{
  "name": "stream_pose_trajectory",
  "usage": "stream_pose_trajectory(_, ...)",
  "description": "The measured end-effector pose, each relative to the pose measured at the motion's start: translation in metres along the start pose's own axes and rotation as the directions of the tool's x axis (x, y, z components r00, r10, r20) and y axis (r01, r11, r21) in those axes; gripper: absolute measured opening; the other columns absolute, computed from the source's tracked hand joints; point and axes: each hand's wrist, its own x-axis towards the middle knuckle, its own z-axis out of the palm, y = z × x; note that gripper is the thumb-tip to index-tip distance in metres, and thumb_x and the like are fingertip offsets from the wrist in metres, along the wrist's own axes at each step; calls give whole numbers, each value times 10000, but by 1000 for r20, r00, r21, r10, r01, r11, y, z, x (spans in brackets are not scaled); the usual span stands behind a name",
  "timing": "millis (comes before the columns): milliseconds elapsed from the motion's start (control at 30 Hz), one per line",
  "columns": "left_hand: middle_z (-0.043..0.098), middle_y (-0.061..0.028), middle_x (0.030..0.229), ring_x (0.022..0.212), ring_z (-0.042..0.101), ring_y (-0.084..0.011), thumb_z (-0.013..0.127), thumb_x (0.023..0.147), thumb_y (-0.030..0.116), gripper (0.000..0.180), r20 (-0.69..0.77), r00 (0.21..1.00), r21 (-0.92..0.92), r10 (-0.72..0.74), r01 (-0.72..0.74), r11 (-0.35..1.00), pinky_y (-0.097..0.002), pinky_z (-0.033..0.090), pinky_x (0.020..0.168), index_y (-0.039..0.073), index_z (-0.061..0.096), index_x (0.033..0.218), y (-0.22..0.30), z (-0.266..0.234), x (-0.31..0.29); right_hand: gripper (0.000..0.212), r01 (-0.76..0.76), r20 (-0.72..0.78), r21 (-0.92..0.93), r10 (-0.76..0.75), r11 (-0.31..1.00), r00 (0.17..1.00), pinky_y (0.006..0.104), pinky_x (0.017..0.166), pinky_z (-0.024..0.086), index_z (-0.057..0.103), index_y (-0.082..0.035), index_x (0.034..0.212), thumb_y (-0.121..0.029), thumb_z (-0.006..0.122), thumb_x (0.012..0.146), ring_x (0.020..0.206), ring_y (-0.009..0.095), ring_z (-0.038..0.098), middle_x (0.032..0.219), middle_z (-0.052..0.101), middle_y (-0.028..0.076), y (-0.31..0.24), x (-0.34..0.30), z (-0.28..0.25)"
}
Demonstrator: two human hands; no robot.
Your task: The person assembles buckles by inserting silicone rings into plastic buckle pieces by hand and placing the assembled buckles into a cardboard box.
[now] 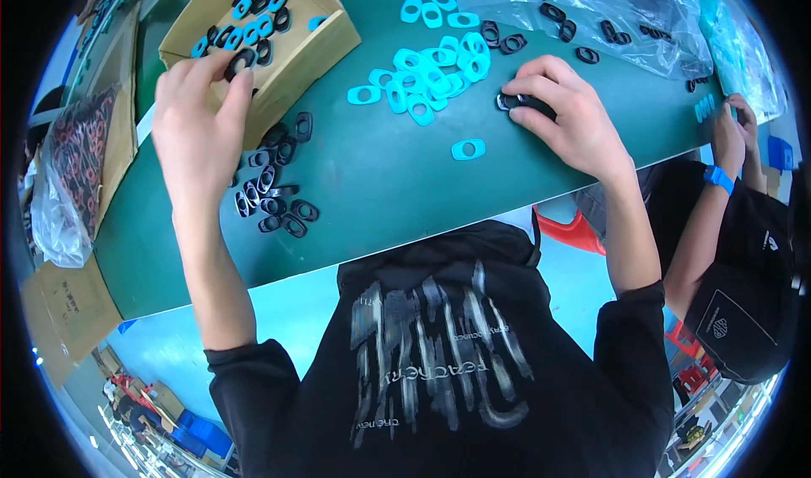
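My left hand (201,98) is at the near edge of a cardboard box (325,47), pinching a black oval ring (241,64) between thumb and fingers. Inside the box lie several blue and black oval pieces (252,32). My right hand (562,110) is closed on a black oval ring (508,102) at the table surface, its fingers covering most of it. Left of that hand spreads a pile of flat blue oval rings (410,81). A single blue ring (468,149) lies apart, nearer to me. Below the box sits a loose heap of black oval rings (269,182).
A clear plastic bag (591,13) with black rings on and around it lies at the far right of the green table (363,199). At right, another person's hands (733,131) are near small blue pieces. A bag of dark red-black parts (80,165) stands left, above a cardboard flap (68,309).
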Motion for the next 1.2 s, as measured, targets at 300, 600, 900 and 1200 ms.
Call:
stream_pose_trajectory(300, 676, -108, 976, 918, 629, -283, 778, 802, 32, 208, -229, 952, -262, 204, -262, 929, -368, 509, 833, 23, 739, 1007, 53, 18, -42, 256, 168, 64, 103, -175, 980, 983, 392, 800, 502, 687, -26, 1056, -46, 748, 808, 924, 300, 586, 1005, 592, 98, -45, 6, 22)
stream_pose_trajectory(600, 670, -112, 980, 929, 621, -291, 772, 791, 14, 197, -95, 994, -324, 59, -86, 942, -379, 510, 829, 12, 731, 984, 43, 31, -79, 278, 118, 49, 96, -123, 988, 991, 391, 801, 496, 691, -21, 1041, -27, 768, 774, 905, 302, 576, 990, 585, 101, -44, -1, 23)
stream_pose_trajectory(900, 662, -142, 1096, 1026, 607, -323, 748, 831, 41, 255, 26, 999, -266, -41, 47, 963, -403, 500, 914, 8, 713, 1081, 25, 27, -88, 284, 129, -2, 85, -130, 988, 992, 389, 815, 486, 705, -17, 1026, -59, 799, 762, 932, 293, 566, 990, 585, 97, -42, -1, 29)
stream_pose_trajectory(1200, 579, -161, 1101, 1042, 511, -352, 749, 818, 69, 442, 104, 993, -70, -54, 61, 996, -439, 434, 934, -29, 645, 1236, 42, 41, -77, 330, 119, 71, 76, -125, 990, 990, 392, 833, 498, 681, -26, 1099, -89, 799, 797, 959, 300, 584, 990, 590, 112, -50, 11, 27)
